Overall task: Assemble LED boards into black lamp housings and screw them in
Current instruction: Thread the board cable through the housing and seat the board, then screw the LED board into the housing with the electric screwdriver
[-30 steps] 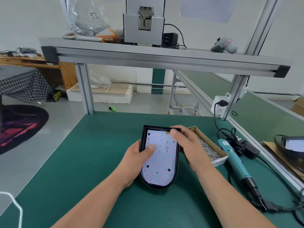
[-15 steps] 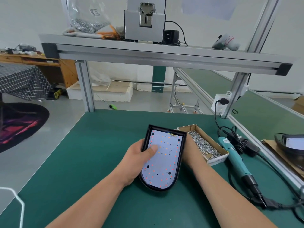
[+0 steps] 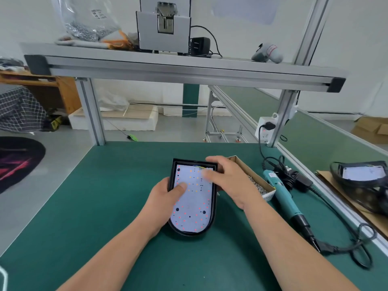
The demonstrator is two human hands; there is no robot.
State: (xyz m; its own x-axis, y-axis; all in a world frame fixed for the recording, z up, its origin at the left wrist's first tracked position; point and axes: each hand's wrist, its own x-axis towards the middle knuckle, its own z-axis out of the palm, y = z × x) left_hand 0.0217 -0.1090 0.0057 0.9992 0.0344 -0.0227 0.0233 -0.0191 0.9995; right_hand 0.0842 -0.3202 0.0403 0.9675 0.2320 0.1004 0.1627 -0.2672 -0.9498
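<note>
Fingers, left hand (image 3: 164, 195): curled round the left edge of the black lamp housing (image 3: 190, 235), with the thumb laid flat on the LED board (image 3: 192, 208), clamping the two together.
Fingers, right hand (image 3: 230, 182): loosely bent over the housing's far right corner; the tips were blurred, so whether they pinched anything could not be told.
LED board: white, dotted with red and orange points; it sat inside the housing with its rounded end toward the person.
Black lamp housing: lay flat on the green table (image 3: 100, 196), near its middle.
Screw box (image 3: 244, 165): open cardboard box just right of the housing, partly under the right hand, holding small silver screws (image 3: 259, 187).
Electric screwdriver (image 3: 283, 196): teal, lay on the table right of the box, apart from both hands; its cable trailed toward the near right edge.
Second housing (image 3: 336, 175): black, with a white board in it; it lay on cardboard well apart at the far right.
Shelf (image 3: 168, 67): aluminium rail above the table, carrying a grey machine (image 3: 163, 36), a clear bag (image 3: 84, 24) and a grey handheld tool (image 3: 267, 53).
</note>
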